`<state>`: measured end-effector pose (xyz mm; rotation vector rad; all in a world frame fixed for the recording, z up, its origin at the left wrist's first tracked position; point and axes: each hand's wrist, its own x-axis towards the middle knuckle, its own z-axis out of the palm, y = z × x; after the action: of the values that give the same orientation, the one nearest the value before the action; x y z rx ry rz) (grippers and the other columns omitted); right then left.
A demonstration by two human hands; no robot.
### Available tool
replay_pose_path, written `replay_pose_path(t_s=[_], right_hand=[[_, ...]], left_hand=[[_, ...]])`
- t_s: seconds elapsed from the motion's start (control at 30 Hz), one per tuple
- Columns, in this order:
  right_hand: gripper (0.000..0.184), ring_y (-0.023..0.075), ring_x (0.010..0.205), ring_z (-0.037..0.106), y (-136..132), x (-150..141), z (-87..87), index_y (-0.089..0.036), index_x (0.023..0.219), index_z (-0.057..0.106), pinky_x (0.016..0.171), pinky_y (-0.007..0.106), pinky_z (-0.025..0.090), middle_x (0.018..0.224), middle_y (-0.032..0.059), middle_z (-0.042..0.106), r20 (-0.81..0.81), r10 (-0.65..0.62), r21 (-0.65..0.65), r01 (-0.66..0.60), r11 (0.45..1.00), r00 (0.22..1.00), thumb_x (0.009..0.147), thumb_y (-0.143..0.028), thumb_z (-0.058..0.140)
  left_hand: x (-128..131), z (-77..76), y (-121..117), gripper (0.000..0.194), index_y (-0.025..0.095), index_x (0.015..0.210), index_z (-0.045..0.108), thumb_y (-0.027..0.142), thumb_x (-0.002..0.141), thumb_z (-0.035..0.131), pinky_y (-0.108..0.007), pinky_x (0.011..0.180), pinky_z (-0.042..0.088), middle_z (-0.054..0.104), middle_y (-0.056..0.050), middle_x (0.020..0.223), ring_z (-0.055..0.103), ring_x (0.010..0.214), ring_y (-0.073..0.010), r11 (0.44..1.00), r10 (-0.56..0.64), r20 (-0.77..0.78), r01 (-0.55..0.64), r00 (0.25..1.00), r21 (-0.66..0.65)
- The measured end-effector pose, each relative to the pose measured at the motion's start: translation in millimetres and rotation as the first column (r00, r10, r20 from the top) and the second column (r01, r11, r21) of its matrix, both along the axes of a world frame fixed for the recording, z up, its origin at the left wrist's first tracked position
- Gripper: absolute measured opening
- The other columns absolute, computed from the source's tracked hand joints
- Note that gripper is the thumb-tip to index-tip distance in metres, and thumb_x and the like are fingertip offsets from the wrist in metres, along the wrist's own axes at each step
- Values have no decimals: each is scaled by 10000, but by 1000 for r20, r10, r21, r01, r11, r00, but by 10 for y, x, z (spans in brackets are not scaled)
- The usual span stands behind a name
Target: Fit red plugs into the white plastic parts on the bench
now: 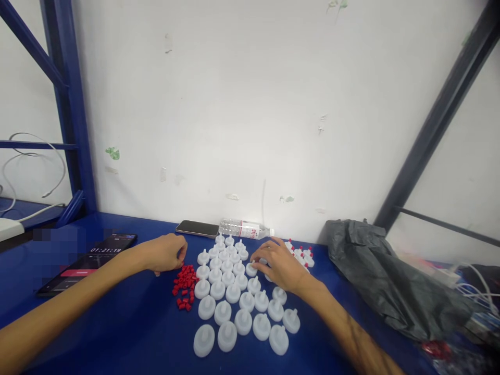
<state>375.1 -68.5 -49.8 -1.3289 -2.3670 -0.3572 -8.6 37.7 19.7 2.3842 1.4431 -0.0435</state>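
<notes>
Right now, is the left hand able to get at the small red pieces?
Probably yes: the left hand is close beside the red pieces, and nothing visible stands between them.

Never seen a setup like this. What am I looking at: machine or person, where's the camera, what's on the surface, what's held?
No machine: these are a person's bare hands, in one picture from a camera worn on the head, facing forward and down.

On the blue surface stand many white nozzle-like pieces, with a pile of small red pieces to their left. At the right, some white pieces with red tips stand together. Behind lie a clear bottle and a dark phone; a phone showing a timer is at left, a dark plastic bag at right.

The left hand is over the red pile; whether it holds one is hidden. The right hand's fingers are at a white piece.
</notes>
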Motion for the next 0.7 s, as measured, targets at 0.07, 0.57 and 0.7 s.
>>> replay_pose_path(t_s=[0.07,0.57,0.7], right_hand=[[125,323,1222,951,-5,-4,6,-345,1156,906,1420,757,656,1176,12,1006,-18,19,5,-19,1000,1000,1250,-297,839],[142,336,1165,949,-121,-99,126,-334,1381,776,1064,518,816,1330,103,942,-182,-29,-66,18,998,983,1318,-374,655],[241,330,1023,917,-132,-150,146,-307,1421,790,1006,507,788,1165,89,934,-110,-11,19,13,1000,994,1333,-525,735]], left_hand=[[-3,2,-11,120,233,905,674,245,913,793,-229,530,529,845,-27,846,677,522,-156,1000,-5,8,5,1000,11],[61,-59,0,201,283,814,690,121,881,789,-342,713,429,835,-24,826,770,792,-287,967,-37,97,11,995,254],[169,-86,-51,96,246,994,775,190,1041,713,-359,754,462,905,-61,987,783,842,-277,935,-63,175,-3,983,354]])
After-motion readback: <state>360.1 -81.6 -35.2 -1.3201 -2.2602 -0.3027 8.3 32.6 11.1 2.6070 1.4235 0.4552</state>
